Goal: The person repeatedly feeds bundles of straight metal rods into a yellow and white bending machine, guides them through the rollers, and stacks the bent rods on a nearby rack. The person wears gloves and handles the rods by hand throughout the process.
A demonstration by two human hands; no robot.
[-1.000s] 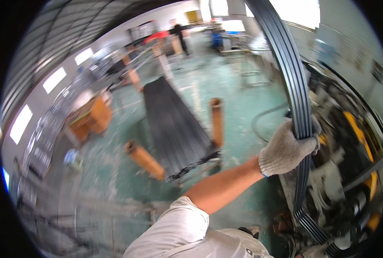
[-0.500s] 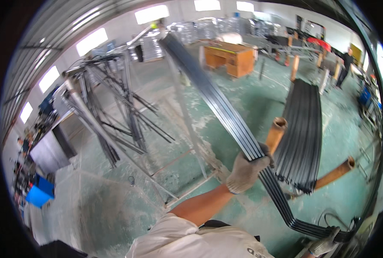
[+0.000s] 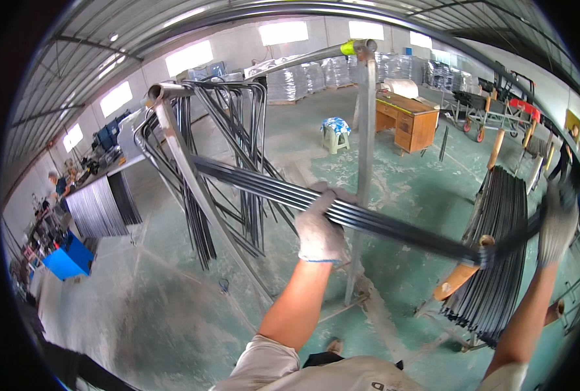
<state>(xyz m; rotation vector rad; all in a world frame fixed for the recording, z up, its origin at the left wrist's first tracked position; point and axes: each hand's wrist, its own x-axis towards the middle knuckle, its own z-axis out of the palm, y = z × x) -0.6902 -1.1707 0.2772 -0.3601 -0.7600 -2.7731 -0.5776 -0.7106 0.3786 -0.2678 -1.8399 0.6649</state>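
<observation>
In the head view, the gloved left hand [image 3: 320,236] was near the middle of the frame, its fingers wrapped around a bundle of dark metal tubes [image 3: 400,228]. The bundle slanted from left of centre down to a bend at right of centre, then rose toward the right edge. There the gloved right hand [image 3: 558,225] was against it, too blurred to tell how firmly it grasped.

The bundle crossed in front of the right post of a metal rack [image 3: 364,150]; its left end met the outline of the rack's left leg, but whether they touched could not be told. Bent tubes [image 3: 256,124] hung from the rack in the upper left.

At lower right lay a stack of dark tubes [image 3: 501,234], with an orange-brown cylindrical post [image 3: 458,279] beside it. A wooden desk [image 3: 404,127] and a stool with a blue-and-white cover [image 3: 335,137] stood above centre. A blue bin [image 3: 71,259] was at lower left.
</observation>
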